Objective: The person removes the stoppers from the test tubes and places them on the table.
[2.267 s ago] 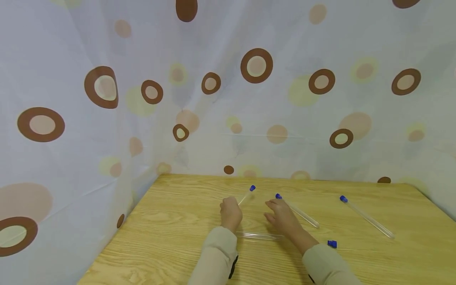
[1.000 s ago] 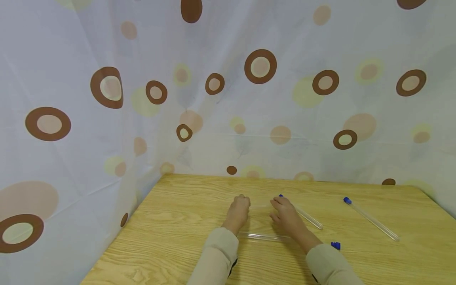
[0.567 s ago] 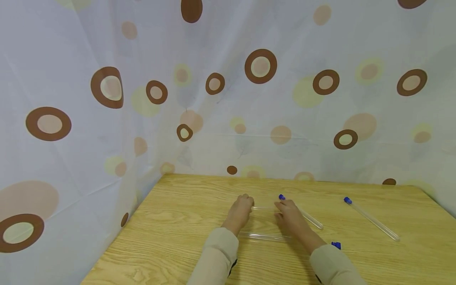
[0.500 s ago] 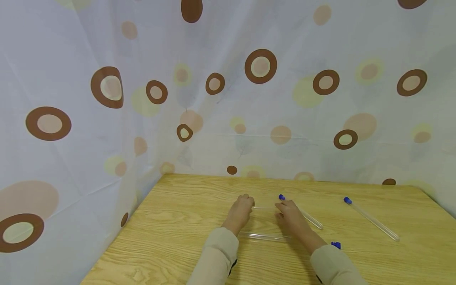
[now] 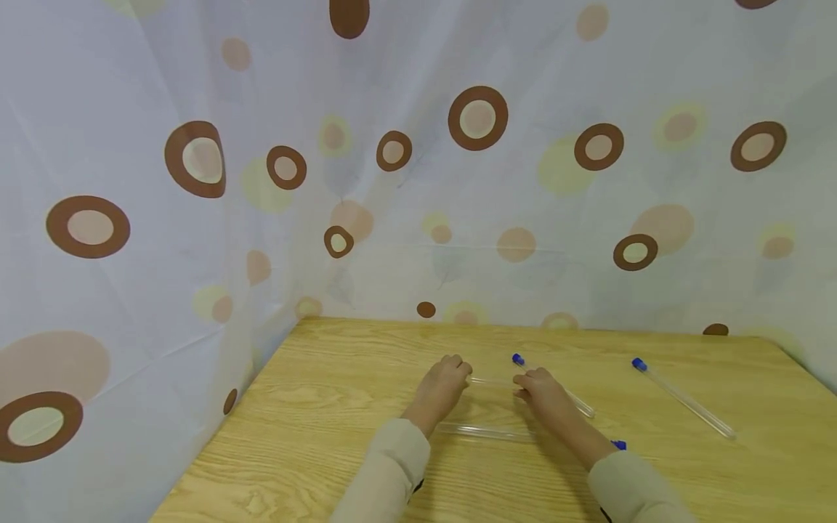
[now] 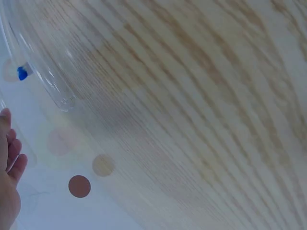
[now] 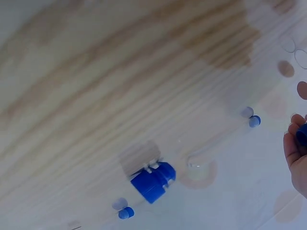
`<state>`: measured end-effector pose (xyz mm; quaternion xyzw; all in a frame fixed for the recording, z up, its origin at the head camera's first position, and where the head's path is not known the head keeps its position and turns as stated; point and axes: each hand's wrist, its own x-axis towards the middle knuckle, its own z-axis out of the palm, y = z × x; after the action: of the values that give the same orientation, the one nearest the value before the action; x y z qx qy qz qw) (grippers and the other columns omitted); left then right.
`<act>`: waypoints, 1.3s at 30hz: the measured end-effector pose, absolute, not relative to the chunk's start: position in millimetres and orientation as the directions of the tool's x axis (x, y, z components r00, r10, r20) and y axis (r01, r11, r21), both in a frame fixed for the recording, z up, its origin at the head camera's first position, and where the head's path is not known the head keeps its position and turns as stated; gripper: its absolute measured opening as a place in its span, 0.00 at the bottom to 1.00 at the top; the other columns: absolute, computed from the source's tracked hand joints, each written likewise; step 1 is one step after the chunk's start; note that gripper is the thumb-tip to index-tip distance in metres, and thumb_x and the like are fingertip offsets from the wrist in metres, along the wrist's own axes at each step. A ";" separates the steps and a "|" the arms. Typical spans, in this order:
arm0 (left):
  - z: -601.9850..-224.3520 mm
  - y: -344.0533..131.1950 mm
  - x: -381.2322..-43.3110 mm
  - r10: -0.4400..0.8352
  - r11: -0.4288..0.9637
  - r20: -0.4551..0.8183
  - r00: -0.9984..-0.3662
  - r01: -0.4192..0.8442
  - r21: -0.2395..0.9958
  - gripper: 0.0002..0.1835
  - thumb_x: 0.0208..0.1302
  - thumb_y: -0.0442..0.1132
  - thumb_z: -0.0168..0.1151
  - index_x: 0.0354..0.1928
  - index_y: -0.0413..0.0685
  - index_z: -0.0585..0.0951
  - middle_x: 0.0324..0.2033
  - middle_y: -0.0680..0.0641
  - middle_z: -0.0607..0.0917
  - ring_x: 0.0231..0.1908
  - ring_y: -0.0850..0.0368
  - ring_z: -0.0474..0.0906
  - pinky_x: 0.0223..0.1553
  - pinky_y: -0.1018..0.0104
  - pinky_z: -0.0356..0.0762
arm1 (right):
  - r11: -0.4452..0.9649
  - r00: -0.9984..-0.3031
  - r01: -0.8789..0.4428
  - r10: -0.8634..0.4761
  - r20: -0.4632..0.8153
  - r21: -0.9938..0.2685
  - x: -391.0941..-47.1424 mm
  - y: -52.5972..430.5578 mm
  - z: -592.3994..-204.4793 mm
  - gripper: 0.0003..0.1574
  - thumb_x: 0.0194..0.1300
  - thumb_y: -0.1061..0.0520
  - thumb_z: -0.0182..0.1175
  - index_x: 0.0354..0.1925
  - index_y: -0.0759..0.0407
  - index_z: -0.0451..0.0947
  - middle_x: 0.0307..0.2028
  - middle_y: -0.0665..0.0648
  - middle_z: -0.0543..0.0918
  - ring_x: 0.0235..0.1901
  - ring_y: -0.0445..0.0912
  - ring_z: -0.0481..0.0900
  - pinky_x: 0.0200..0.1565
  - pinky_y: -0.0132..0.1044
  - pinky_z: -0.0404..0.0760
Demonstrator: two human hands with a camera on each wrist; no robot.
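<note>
My left hand point(image 5: 439, 388) grips a clear test tube point(image 5: 492, 382) that lies level, its right end reaching my right hand point(image 5: 552, 407). In the right wrist view, the fingers of that right hand curl round a blue cap point(image 7: 302, 135). Whether the cap sits on the tube's end is hidden. Below both hands, a clear tube point(image 5: 484, 432) lies crosswise on the table, its right end covered by the right forearm. A loose blue cap point(image 5: 618, 444) rests near the right sleeve; it looks large in the right wrist view.
Behind the right hand lies a blue-capped tube point(image 5: 579, 402), partly covered by it. Another capped tube point(image 5: 688, 402) lies slanted farther right. The wooden table point(image 5: 314, 407) meets a patterned white curtain point(image 5: 556, 218) at the back and left.
The left hand's tube has swung from slanting away to level, bringing its capped end to the right hand. The right hand, earlier apart from it, now holds a cap and has shifted slightly right.
</note>
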<state>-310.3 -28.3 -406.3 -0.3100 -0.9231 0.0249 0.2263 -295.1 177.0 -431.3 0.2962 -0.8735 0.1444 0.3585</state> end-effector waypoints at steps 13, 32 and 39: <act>-406.2 -35.3 -303.7 0.644 0.763 0.427 -0.635 0.570 -0.305 0.11 0.58 0.43 0.63 0.41 0.50 0.79 0.35 0.55 0.80 0.37 0.65 0.75 0.42 0.84 0.74 | 0.800 -0.693 -0.583 -0.401 0.598 -0.139 -281.2 188.1 -421.3 0.08 0.49 0.68 0.65 0.31 0.64 0.79 0.25 0.53 0.78 0.27 0.45 0.72 0.28 0.31 0.76; -412.0 -41.8 -294.6 0.666 0.717 0.525 -0.530 0.650 -0.254 0.10 0.55 0.41 0.66 0.39 0.49 0.80 0.33 0.55 0.80 0.35 0.65 0.76 0.39 0.85 0.74 | 0.787 -0.696 -0.598 -0.416 0.586 -0.152 -262.6 192.4 -412.3 0.11 0.47 0.68 0.67 0.33 0.66 0.81 0.26 0.53 0.81 0.29 0.44 0.75 0.29 0.27 0.78; -411.6 -40.6 -288.6 0.671 0.719 0.516 -0.533 0.639 -0.275 0.10 0.55 0.41 0.66 0.39 0.49 0.80 0.34 0.55 0.80 0.35 0.66 0.76 0.40 0.86 0.73 | 0.782 -0.704 -0.603 -0.429 0.566 -0.158 -256.8 195.9 -412.9 0.12 0.49 0.66 0.67 0.36 0.66 0.81 0.28 0.54 0.82 0.29 0.45 0.76 0.29 0.27 0.79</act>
<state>-288.6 -40.6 -411.6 -0.3742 -0.8751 0.0262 0.3059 -256.8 195.9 -412.9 0.2841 -0.9077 0.1681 0.2590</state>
